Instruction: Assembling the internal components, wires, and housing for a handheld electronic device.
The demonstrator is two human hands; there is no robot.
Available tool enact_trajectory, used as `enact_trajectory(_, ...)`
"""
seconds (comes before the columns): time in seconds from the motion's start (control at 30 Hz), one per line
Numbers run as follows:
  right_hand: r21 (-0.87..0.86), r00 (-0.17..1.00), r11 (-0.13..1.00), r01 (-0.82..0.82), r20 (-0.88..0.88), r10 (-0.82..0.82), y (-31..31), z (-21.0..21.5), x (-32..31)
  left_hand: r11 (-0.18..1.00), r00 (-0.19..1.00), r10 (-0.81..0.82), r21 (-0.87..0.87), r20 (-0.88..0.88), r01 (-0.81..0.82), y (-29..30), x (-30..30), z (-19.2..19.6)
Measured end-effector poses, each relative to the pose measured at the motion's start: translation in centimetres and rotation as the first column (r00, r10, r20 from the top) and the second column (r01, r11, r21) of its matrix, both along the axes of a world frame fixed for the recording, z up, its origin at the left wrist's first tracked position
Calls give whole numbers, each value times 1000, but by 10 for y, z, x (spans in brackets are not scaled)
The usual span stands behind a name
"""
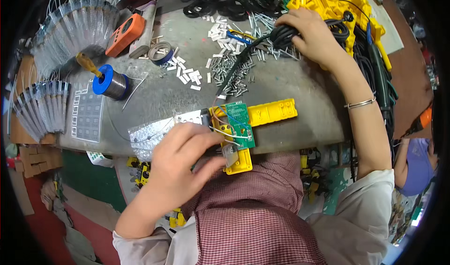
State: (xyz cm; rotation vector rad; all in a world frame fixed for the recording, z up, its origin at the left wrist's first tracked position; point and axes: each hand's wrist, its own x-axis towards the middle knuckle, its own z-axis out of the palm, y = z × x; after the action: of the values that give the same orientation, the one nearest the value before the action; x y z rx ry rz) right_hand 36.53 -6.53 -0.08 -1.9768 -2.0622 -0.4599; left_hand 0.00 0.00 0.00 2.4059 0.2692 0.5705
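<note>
My left hand (185,145) steadies the light, fragile green circuit board (240,123) by its yellow holder (267,112); my right hand (311,35) grips limp black cable (281,34) at the worktop's (290,84) far side.

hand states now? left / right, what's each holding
Left hand: fingers curled, pressing on the yellow jig beside the green circuit board.
Right hand: closed on the black cable bundle.

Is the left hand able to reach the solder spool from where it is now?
Probably yes. The left hand rests on the yellow jig at the table's near edge, and the solder spool stands to its left on the table, with only flat sheets and bare tabletop between them.
</note>
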Motion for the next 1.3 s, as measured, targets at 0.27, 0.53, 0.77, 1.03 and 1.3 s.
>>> enact_trajectory(0.27,379,937,921,84,-344,56,-122,19,-16,986,992,123,116,8,-123,-41,-7,-27)
enact_trajectory(0.53,-182,979,966,185,-55,-198,-190,3,-74,984,992,119,126,50,-124,-39,-7,-33)
enact_trajectory(0.77,77,898,979,187,-418,-139,-151,16,-130,989,988,108,92,110,-118,-41,-5,-37)
enact_trajectory(1.03,-163,809,964,-210,-583,78,-85,-13,-174,989,994,110,-96,-8,-111,-30,-13,-4)
enact_trajectory(1.3,-149,810,973,-178,-583,59,-82,-20,-181,993,998,18,-117,-62,-25,-20,-13,0)
